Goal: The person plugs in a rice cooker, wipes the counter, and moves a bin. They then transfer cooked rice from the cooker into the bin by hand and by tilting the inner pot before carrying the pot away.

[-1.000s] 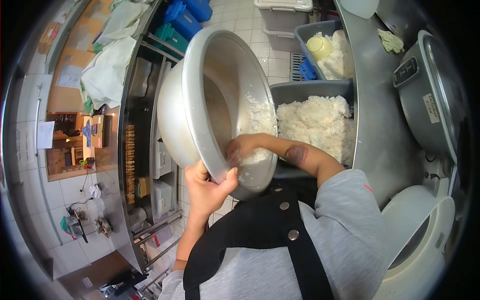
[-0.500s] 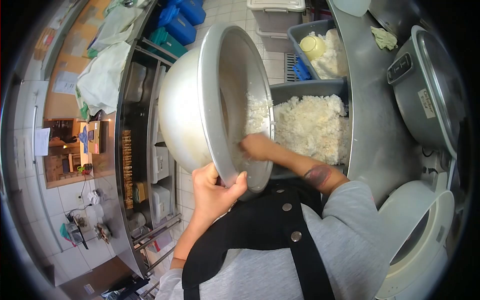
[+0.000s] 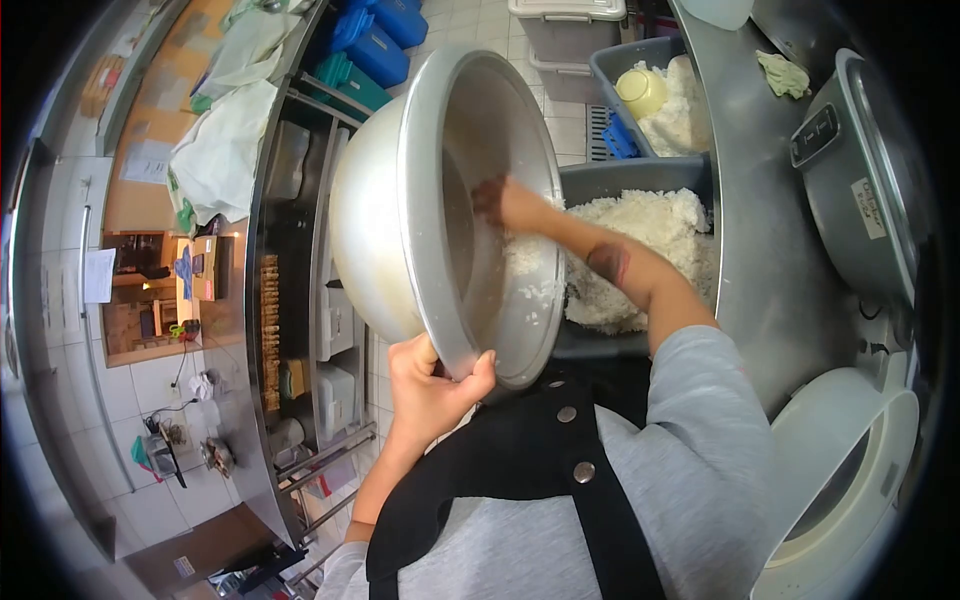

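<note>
A large metal rice pot [image 3: 375, 210] is tipped on its side, its mouth turned to the right toward a grey tub [image 3: 640, 175]. My left hand [image 3: 435, 385] is closed on the pot's near rim, thumb over the edge. Inside the pot is my right hand [image 3: 510, 205], fingers stretched toward the inner wall and somewhat dark and blurred; nothing shows in them. Some cooked rice [image 3: 525, 260] clings to the pot's lower inside wall. A heap of white rice [image 3: 640, 240] fills the tub, partly hidden by my right forearm.
Behind, a second grey tub [image 3: 610, 65] holds rice and a yellow bowl [image 3: 640, 92]. A steel counter [image 3: 760, 210] runs along the right, with a rice cooker [image 3: 850, 190] and a cloth [image 3: 783, 75]. Steel shelving [image 3: 300, 240] stands left.
My right hand has moved up and deeper along the pot's inside wall. Loose rice there now lies lower and more scattered. My left hand keeps its hold on the rim.
</note>
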The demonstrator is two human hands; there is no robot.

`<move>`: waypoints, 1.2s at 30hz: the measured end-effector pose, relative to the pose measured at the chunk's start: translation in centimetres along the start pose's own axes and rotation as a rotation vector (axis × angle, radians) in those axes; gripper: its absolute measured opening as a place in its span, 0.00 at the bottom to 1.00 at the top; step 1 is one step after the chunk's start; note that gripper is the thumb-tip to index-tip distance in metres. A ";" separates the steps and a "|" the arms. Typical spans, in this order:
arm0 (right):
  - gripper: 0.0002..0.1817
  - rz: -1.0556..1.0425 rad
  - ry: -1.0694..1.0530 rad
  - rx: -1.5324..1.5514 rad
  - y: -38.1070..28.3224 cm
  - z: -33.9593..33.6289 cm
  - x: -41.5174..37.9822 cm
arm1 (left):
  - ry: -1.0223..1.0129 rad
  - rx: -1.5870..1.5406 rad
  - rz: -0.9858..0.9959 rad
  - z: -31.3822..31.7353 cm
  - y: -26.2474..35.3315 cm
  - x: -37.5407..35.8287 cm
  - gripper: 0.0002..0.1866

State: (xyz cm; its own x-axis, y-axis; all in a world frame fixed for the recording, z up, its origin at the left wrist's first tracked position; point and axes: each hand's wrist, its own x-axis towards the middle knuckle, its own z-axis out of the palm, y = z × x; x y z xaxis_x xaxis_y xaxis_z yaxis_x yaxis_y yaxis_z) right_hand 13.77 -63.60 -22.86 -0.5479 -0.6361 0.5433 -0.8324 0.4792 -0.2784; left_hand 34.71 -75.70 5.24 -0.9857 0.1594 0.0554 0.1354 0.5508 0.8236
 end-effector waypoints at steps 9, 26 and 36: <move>0.18 0.028 -0.003 0.328 1.9 2.2 -2.4 | -0.022 0.022 0.008 -0.3 -0.6 0.4 0.08; 0.06 0.352 -0.508 0.531 1.4 -6.8 -4.9 | -0.014 0.000 0.022 0.0 -0.1 0.9 0.07; 0.07 0.556 0.209 0.428 -6.0 -1.9 -12.2 | 0.070 -0.042 0.065 0.3 -0.6 0.7 0.07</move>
State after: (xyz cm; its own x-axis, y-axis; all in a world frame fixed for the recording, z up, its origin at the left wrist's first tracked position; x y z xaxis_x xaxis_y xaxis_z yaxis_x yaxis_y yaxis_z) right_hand 25.60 -57.60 -26.29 -0.9071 -0.2187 0.3596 -0.4192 0.3926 -0.8186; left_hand 33.98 -75.65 4.62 -0.9798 0.1354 0.1471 0.1960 0.5064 0.8397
